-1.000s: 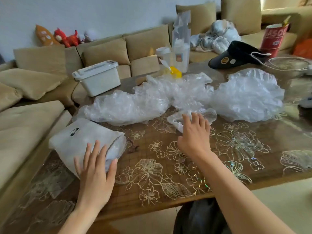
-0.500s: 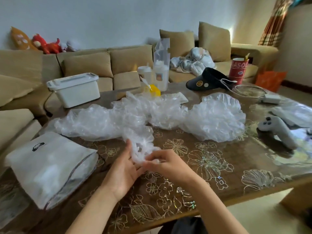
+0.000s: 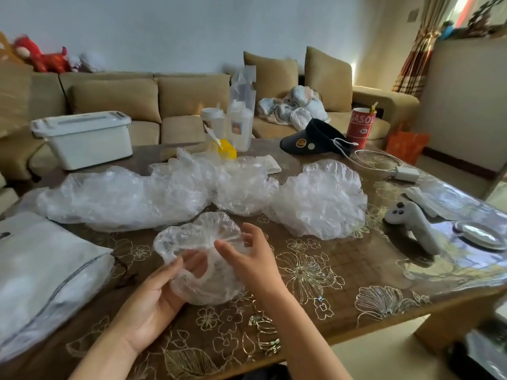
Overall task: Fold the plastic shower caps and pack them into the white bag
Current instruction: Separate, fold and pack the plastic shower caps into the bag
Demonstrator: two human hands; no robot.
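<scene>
A clear crinkled shower cap [image 3: 192, 242] is spread open just above the table in front of me. My left hand [image 3: 153, 303] grips its near edge with thumb and fingers. My right hand [image 3: 252, 259] holds its right side, fingers curled into the plastic. Behind it lies a heap of more clear shower caps [image 3: 131, 198], and one round cap [image 3: 321, 198] sits apart on the right. The white bag [image 3: 46, 275] with a zip lies flat at the table's left edge.
The brown table [image 3: 329, 272] has a floral glass top. On it are a white lidded box [image 3: 85, 138], bottles and a yellow item [image 3: 227, 152], a black visor [image 3: 312, 138], a red cup [image 3: 360, 127], a charger with cable [image 3: 406, 174] and a grey controller [image 3: 414, 223]. Sofas stand behind.
My left hand left the white bag. Both hands took one cap from the heap, drew it toward me and spread it open. The view has swung to the right.
</scene>
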